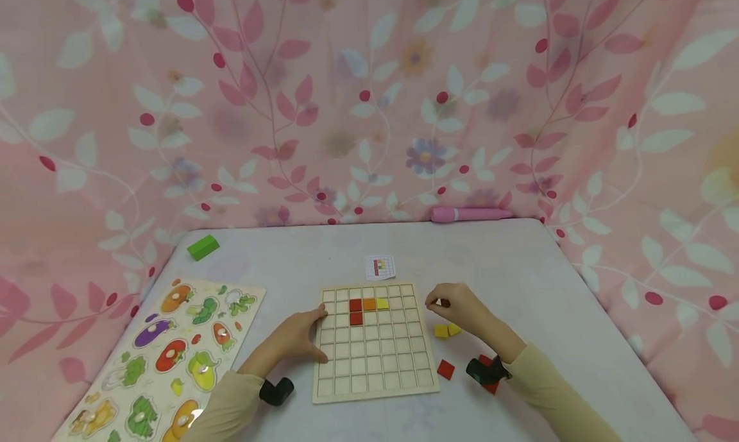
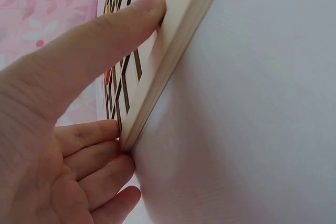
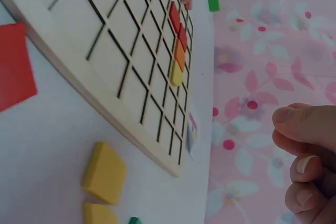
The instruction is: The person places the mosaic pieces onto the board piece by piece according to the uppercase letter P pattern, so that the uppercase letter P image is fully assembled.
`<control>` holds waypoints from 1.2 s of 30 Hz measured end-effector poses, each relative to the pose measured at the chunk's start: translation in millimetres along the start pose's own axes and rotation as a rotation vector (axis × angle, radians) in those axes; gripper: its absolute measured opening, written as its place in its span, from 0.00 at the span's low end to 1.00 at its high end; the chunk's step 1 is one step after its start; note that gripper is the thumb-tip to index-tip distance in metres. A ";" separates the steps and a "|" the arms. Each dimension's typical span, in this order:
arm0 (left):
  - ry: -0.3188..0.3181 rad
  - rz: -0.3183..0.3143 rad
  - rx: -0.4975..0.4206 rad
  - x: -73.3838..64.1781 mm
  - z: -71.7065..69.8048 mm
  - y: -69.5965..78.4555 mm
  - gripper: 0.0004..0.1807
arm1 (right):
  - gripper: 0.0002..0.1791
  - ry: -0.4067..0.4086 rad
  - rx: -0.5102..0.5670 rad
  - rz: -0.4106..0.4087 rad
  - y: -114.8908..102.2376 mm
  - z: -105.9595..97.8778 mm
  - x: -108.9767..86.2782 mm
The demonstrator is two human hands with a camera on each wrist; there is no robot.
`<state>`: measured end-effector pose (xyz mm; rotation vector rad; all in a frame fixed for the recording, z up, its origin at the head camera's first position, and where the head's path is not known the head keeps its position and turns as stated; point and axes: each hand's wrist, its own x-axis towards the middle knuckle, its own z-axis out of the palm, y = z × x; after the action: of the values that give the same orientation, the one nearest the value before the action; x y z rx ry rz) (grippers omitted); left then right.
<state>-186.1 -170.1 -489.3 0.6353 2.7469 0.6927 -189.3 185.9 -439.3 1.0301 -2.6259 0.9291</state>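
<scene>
On the table, touching the left edge of the board with the left hand, spreading thumb and fingers wide. Past the right edge, curling the right hand, putting thumb and finger together. Seeing a card behind and four tiles in the board.

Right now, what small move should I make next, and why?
Probably place a loose red tile in the bare cell below the lower placed red: the card seems to show a longer red column than the board's two. I can't tell whether your right hand holds one.
</scene>
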 end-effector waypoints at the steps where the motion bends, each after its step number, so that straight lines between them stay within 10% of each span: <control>1: 0.000 -0.003 -0.001 0.3 -0.6 0.4 0.54 | 0.04 0.000 0.001 0.006 0.1 1.2 -4.0; 22: 0.001 -0.034 -0.008 0.8 1.7 -1.3 0.55 | 0.15 -0.452 0.133 0.245 3.2 13.9 -63.7; 36: -0.001 -0.003 -0.027 0.5 0.7 -2.5 0.55 | 0.14 -0.420 0.129 0.215 1.3 27.2 -69.9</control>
<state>-187.3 -171.6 -491.2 0.6251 2.7322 0.7277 -136.2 208.9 -487.2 1.0907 -3.1090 1.0343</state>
